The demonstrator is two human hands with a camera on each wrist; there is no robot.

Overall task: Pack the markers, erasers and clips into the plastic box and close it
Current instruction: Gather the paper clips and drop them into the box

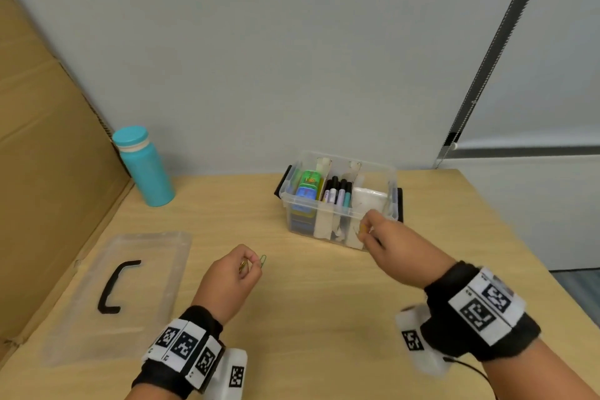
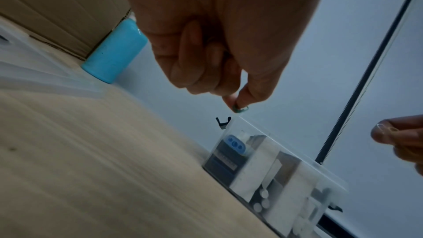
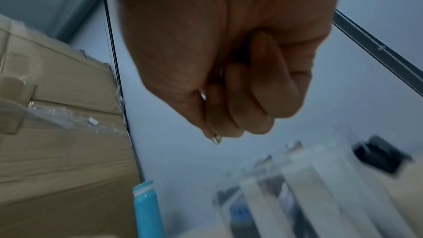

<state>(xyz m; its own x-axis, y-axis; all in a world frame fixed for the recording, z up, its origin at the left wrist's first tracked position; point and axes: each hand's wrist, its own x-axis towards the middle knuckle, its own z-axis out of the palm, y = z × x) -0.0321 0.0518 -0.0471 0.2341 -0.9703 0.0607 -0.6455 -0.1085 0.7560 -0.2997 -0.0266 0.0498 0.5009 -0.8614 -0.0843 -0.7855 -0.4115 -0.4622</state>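
Note:
The clear plastic box [image 1: 337, 221] stands open at the table's far middle, split into compartments with colourful erasers [image 1: 306, 187], several markers [image 1: 337, 193] and a white item inside. My left hand [image 1: 250, 265] hovers above the table in front of it and pinches a green paper clip [image 1: 263, 260], whose green tip [image 2: 240, 109] shows below the fingertips; a gold clip sits in its curled fingers. My right hand [image 1: 367, 230] is at the box's [image 3: 297, 178] near right corner and pinches a small clip [image 3: 216, 139]. The box's clear lid [image 1: 123, 295] with a black handle lies flat at the near left.
A teal bottle [image 1: 143, 166] stands at the back left beside a cardboard sheet [image 1: 48, 156] that leans along the table's left side. A grey wall rises right behind the box. The table's right edge [image 1: 519, 237] runs close to my right arm.

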